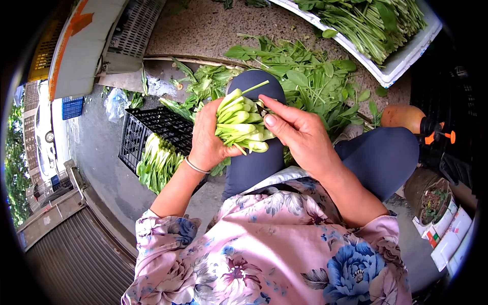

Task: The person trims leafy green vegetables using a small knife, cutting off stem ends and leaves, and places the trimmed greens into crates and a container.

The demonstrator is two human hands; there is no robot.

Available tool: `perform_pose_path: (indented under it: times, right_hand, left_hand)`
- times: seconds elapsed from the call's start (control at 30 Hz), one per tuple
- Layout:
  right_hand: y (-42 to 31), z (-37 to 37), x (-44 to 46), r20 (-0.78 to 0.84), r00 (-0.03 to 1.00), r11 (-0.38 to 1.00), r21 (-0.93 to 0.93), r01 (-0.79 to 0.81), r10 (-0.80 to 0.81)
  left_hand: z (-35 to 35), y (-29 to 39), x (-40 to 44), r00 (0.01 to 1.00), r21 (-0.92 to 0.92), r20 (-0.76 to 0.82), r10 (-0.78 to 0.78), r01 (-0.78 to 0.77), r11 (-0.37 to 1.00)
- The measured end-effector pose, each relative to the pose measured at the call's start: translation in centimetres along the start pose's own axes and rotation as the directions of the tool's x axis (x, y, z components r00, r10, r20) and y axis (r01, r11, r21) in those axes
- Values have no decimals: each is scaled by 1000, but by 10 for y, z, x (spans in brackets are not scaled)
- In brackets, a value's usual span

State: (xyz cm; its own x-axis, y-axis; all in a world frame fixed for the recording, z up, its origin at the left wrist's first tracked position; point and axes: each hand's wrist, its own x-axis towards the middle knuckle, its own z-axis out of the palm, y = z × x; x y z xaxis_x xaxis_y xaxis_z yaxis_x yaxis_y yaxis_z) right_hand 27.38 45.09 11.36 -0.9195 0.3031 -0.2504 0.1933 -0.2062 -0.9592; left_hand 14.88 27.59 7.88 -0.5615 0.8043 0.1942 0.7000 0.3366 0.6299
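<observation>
My left hand (206, 133) is closed around a bunch of leafy greens (239, 123), its pale cut stem ends turned up toward me over my knee. One thin stem sticks out above the others. At the right side of the stem ends, my right hand (301, 133) pinches with thumb and forefinger. A small dark blade (261, 108) shows between those fingertips; its handle, if any, is hidden in the hand. The leaves of the held bunch are mostly hidden below the stems.
Loose leaves (305, 71) lie scattered on the ground ahead. A black plastic crate (133, 147) with stacked greens (158, 163) stands left. At upper right is a white box (389, 76) of greens (373, 30). An orange spray bottle (403, 119) stands right, beside my knee.
</observation>
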Motion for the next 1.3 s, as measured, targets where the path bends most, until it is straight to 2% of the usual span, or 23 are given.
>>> perform_pose_path:
  times: [0.03, 0.1, 0.17, 0.3, 0.5, 0.6, 0.7, 0.77, 0.8, 0.87, 0.97, 1.1, 1.17, 1.27, 1.3]
  right_hand:
    - [3, 0, 1, 7, 1000, 999, 45, 6, -6]
    - [3, 0, 2, 16, 1000, 996, 86, 9, -10]
    - [-2, -2, 2, 65, 988, 989, 38, -144, 141]
    - [2, 0, 7, 53, 996, 986, 150, -73, 65]
    - [-5, -3, 8, 127, 984, 970, 192, -147, 124]
    - [-4, -3, 9, 113, 985, 959, 239, -151, 127]
    - [-1, -1, 10, 86, 989, 974, 182, -133, 119]
    - [5, 5, 9, -8, 1000, 994, 111, -6, 7]
    - [6, 7, 8, -9, 1000, 994, 110, -5, 6]
    - [6, 11, 7, -97, 992, 997, -17, 79, -81]
    - [10, 16, 7, -155, 978, 990, -38, 133, -137]
    - [9, 16, 7, -177, 982, 996, -63, 57, -68]
    - [21, 13, 13, -312, 945, 993, 32, 115, -100]
    - [17, -9, 22, -427, 904, 970, 228, 78, 28]
    - [17, -17, 24, -417, 906, 945, 318, 76, 68]
  left_hand:
    - [-1, 1, 1, 999, 67, -6, 43, -42, 997]
    - [-3, 3, 3, 999, 61, -8, 47, -46, 997]
    - [-3, 2, 4, 999, 57, -12, 51, -50, 997]
    - [-3, -1, 4, 998, 31, -11, 60, -60, 998]
    - [-2, -3, 4, 997, 12, -20, 74, -74, 997]
    - [-3, -2, 5, 997, 31, -23, 78, -77, 997]
    - [-4, -1, 7, 996, 48, -18, 86, -85, 995]
    - [-5, 0, 8, 996, 46, -13, 87, -86, 995]
    - [-4, 0, 8, 996, 45, -15, 83, -83, 996]
    - [-4, 0, 8, 997, 42, -17, 81, -80, 996]
    - [-5, 0, 7, 997, 28, -11, 70, -70, 997]
    - [-5, -2, 6, 997, 42, 1, 72, -72, 997]
    - [-6, -1, 6, 997, 47, 8, 73, -73, 996]
    - [-7, -1, 4, 996, 60, -5, 86, -85, 995]
    - [-9, -1, 2, 999, 26, 6, 53, -53, 998]
